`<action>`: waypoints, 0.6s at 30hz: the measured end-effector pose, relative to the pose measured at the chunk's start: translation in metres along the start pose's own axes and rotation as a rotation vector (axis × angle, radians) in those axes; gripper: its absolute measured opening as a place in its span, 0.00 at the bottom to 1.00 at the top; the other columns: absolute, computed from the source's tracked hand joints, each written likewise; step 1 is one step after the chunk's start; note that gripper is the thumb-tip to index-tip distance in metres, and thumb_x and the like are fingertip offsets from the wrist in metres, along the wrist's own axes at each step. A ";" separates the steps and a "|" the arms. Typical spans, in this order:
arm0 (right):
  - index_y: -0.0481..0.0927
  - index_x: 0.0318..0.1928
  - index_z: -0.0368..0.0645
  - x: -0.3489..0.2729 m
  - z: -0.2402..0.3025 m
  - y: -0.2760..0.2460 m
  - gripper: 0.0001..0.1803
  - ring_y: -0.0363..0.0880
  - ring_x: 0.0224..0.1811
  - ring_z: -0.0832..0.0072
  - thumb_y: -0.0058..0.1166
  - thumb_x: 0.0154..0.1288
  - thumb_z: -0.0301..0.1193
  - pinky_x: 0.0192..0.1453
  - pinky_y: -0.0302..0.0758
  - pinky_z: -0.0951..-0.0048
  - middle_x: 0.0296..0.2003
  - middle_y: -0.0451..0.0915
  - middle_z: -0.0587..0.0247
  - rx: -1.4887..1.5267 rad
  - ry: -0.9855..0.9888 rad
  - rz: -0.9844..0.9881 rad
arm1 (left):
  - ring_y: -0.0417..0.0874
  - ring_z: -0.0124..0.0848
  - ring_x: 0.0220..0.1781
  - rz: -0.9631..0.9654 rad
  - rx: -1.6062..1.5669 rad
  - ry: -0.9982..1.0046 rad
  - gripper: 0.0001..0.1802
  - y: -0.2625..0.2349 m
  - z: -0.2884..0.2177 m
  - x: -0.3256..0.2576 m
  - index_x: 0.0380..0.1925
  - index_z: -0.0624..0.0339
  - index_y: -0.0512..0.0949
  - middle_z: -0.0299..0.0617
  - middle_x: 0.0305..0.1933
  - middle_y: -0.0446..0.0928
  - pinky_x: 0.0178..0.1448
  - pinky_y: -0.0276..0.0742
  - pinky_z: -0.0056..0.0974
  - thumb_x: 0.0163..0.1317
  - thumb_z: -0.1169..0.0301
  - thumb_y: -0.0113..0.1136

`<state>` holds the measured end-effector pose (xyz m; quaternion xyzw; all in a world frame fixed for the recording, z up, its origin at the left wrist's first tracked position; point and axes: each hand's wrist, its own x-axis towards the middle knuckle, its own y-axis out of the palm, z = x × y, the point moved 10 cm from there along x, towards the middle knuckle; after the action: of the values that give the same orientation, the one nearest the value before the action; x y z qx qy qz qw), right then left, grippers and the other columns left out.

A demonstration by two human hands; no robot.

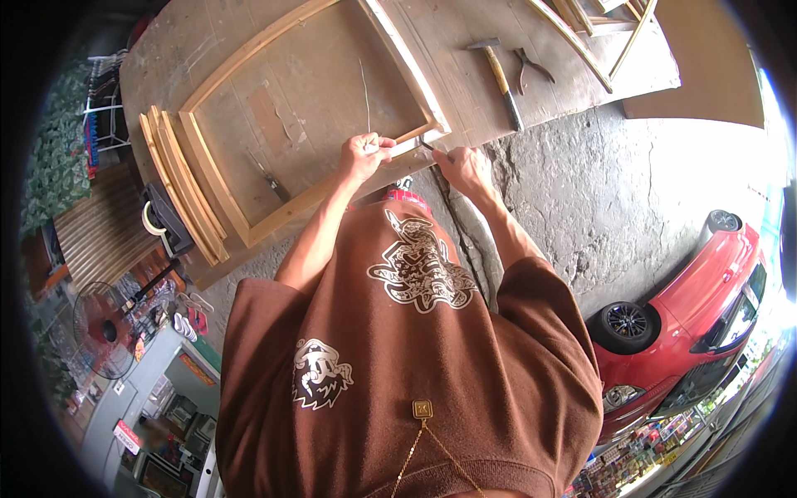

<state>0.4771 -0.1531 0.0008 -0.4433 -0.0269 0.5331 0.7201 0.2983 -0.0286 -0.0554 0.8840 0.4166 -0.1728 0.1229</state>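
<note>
A large wooden frame (222,76) lies on the worktable. At its near right corner, my left hand (364,158) is closed in a pinch beside the near rail; what sits between the fingertips is too small to make out. My right hand (466,171) grips a thin dark tool (426,145) whose tip points at that same corner. A thin wire or string (364,91) runs across the inside of the frame toward my left hand. Also inside the frame lies a slim tool with a dark handle (272,181).
A hammer (500,81) and pliers (526,70) lie to the right on the worktable (452,21). More frames (573,37) rest at the far right. Several wood strips (178,187) and a tape dispenser (163,217) are at the left. A red car (689,319) stands right.
</note>
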 end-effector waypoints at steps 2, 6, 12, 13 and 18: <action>0.81 0.17 0.39 0.004 -0.019 0.015 0.26 0.73 0.13 0.72 0.54 0.62 0.48 0.23 0.69 0.69 0.12 0.76 0.62 0.426 0.179 0.214 | 0.81 0.23 0.28 0.027 0.063 -0.008 0.16 0.005 -0.005 0.001 0.14 0.60 0.63 0.45 0.36 0.83 0.28 0.80 0.29 0.53 0.84 0.59; 0.81 0.19 0.40 -0.004 -0.019 0.021 0.27 0.67 0.16 0.84 0.50 0.66 0.50 0.21 0.59 0.75 0.12 0.73 0.72 0.555 0.211 0.232 | 0.82 0.27 0.26 0.030 0.266 -0.016 0.12 0.014 -0.033 0.004 0.18 0.61 0.65 0.45 0.36 0.83 0.28 0.79 0.32 0.55 0.82 0.57; 0.80 0.21 0.35 -0.012 -0.016 0.001 0.26 0.71 0.20 0.72 0.53 0.65 0.47 0.31 0.70 0.65 0.22 0.79 0.56 0.255 0.166 0.137 | 0.81 0.42 0.23 -0.041 0.634 0.305 0.09 0.029 -0.067 0.010 0.22 0.61 0.66 0.47 0.24 0.78 0.27 0.75 0.41 0.56 0.79 0.56; 0.80 0.21 0.34 -0.013 -0.013 -0.008 0.26 0.73 0.22 0.69 0.54 0.65 0.46 0.33 0.72 0.64 0.24 0.80 0.53 0.116 0.133 0.115 | 0.81 0.44 0.24 -0.053 0.645 0.334 0.08 0.033 -0.072 0.011 0.23 0.61 0.66 0.47 0.21 0.76 0.27 0.74 0.43 0.56 0.79 0.55; 0.82 0.25 0.33 -0.019 0.002 -0.041 0.21 0.80 0.41 0.60 0.58 0.59 0.42 0.47 0.76 0.63 0.35 0.82 0.52 -0.115 -0.184 -0.171 | 0.82 0.46 0.26 -0.012 0.727 0.279 0.01 0.049 -0.076 0.017 0.30 0.59 0.70 0.49 0.19 0.75 0.28 0.75 0.45 0.58 0.78 0.51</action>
<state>0.4986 -0.1686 0.0377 -0.4292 -0.1608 0.5057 0.7309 0.3622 -0.0203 0.0101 0.8824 0.3460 -0.1883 -0.2574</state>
